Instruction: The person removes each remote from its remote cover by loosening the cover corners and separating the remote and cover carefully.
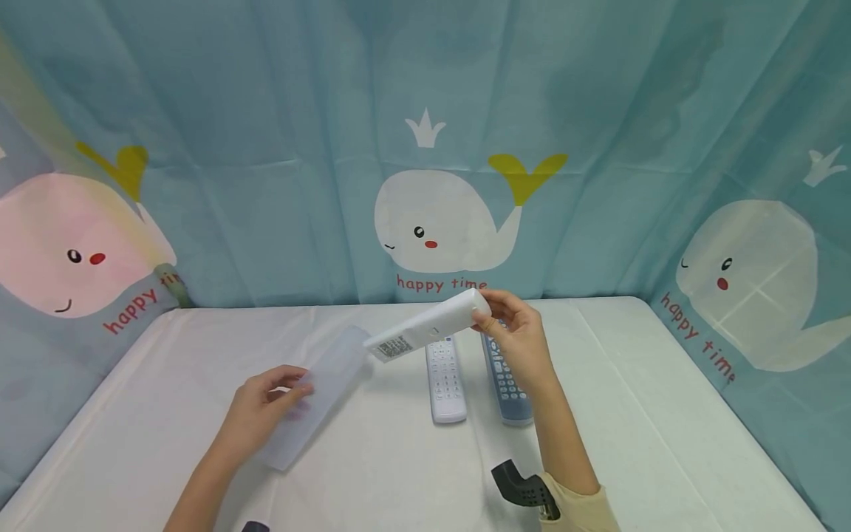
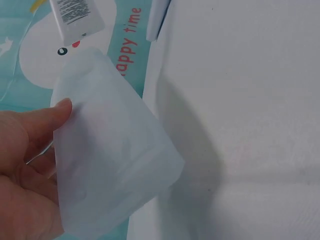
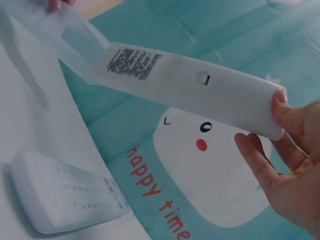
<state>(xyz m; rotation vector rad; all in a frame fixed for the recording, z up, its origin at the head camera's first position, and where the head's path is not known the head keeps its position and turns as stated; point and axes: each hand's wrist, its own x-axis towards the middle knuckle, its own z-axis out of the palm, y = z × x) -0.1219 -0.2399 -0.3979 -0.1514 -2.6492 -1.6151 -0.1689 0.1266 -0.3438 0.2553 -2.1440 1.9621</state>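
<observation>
My left hand [image 1: 262,406] pinches a translucent, frosted plastic sleeve [image 1: 329,384] by its side, thumb on the near face. In the left wrist view the sleeve [image 2: 110,150] hangs tilted above the table, its shadow on the cloth. With thumb and fingers, my right hand [image 1: 515,329] grips one end of a white remote control [image 1: 435,325]. Its back faces up, and the right wrist view shows a printed label [image 3: 134,63] and a small latch. The remote's labelled end is right at the sleeve's upper end and overlaps it in the right wrist view.
A second white remote [image 1: 446,380] lies buttons up on the white tablecloth [image 1: 625,414]. Beside it, partly behind my right hand, is a dark grey-blue remote [image 1: 508,384]. A teal curtain [image 1: 279,222] printed with whales hangs behind the table. A black wrist mount [image 1: 521,488] sits on my right forearm.
</observation>
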